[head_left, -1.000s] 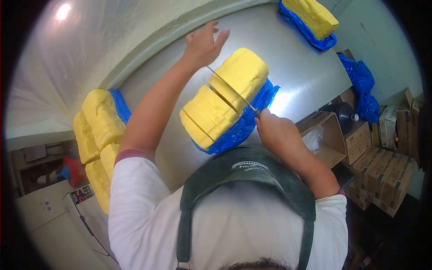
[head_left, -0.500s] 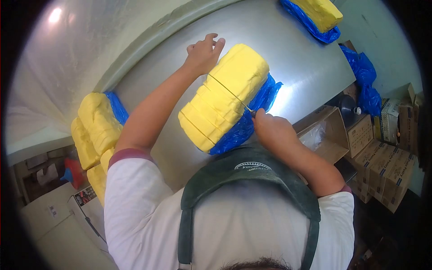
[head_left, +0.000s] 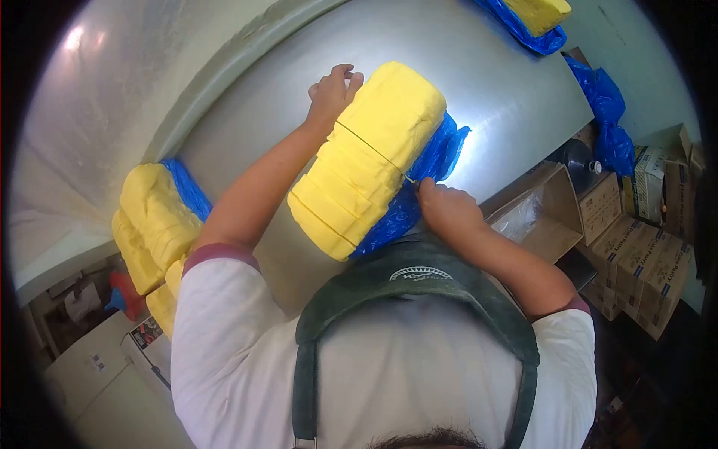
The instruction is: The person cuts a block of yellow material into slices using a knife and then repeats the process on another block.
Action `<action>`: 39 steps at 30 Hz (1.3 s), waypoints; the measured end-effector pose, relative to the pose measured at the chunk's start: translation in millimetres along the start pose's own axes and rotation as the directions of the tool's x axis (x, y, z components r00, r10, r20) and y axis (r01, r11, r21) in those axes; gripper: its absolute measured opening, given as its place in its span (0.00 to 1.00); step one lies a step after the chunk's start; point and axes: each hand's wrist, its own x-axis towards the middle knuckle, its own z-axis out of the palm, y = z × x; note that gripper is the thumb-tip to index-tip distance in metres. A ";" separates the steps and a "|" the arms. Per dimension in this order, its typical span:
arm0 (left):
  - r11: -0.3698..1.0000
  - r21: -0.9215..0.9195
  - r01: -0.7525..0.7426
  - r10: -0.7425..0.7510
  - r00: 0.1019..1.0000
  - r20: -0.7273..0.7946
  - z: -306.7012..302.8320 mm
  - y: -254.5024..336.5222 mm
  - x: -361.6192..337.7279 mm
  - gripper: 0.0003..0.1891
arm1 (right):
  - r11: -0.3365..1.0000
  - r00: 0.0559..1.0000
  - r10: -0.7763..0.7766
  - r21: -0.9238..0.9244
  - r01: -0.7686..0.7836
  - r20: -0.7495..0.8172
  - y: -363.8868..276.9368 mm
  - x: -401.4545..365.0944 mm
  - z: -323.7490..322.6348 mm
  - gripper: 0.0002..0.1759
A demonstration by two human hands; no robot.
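A large yellow block that looks like butter or margarine (head_left: 366, 161) lies at a slant on the metal table, its near half marked by several crosswise cuts. My right hand (head_left: 451, 212) is closed around the handle of a thin knife (head_left: 410, 179) at the block's right side. The blade lies along a dark line across the block's middle; most of it is hidden in the yellow mass. My left hand (head_left: 333, 96) is beside the block's far left side, fingers loosely bent and apart, holding nothing visible. Blue plastic wrap (head_left: 400, 213) lies crumpled under the block's right side.
More yellow blocks (head_left: 153, 221) are stacked at the left. Another yellow block (head_left: 540, 15) sits on blue plastic at the table's far right corner. An open cardboard box (head_left: 550, 206), several closed cartons (head_left: 636, 269) and a dark jug (head_left: 577, 161) stand right of the metal table (head_left: 254, 127).
The view has shifted slightly. The knife remains across the block, its visible part near my right hand a little lower against the side. Both hands keep nearly the same places.
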 end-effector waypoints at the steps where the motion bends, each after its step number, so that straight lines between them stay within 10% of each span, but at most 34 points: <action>1: 1.000 -0.004 -0.009 0.009 0.999 -0.035 4.4 -4.8 0.6 0.29 | 1.000 1.000 0.005 -0.006 -0.005 0.004 1.6 2.4 4.3 0.11; 8: 0.991 0.133 0.031 -0.035 0.999 0.028 29.4 -22.8 -2.8 0.29 | 1.000 1.000 0.015 -0.028 -0.015 -0.001 16.2 23.3 39.9 0.11; 16: 0.866 0.427 -0.258 0.322 0.943 -0.084 51.1 -47.0 -13.8 0.38 | 0.982 0.987 -0.095 -0.178 0.071 -0.130 27.4 29.1 64.6 0.10; 26: 0.867 0.382 -0.321 0.342 0.940 0.014 50.6 -24.8 -30.1 0.38 | 0.989 0.975 -0.029 -0.150 -0.004 -0.222 1.8 -8.2 104.3 0.12; 32: 0.908 0.386 -0.163 0.048 0.956 0.290 -36.7 11.1 -4.8 0.41 | 0.996 0.966 0.011 -0.083 -0.033 -0.259 1.9 -8.6 104.8 0.13; 34: 0.997 0.023 0.074 -0.077 0.917 0.392 -78.4 39.3 -13.8 0.45 | 0.995 0.966 0.021 -0.085 -0.045 -0.258 6.5 -4.4 108.4 0.14; 39: 0.896 0.443 -0.014 -0.146 0.934 0.326 -76.9 146.4 -115.7 0.52 | 0.999 0.972 0.020 -0.036 -0.029 -0.232 2.7 -10.1 96.5 0.16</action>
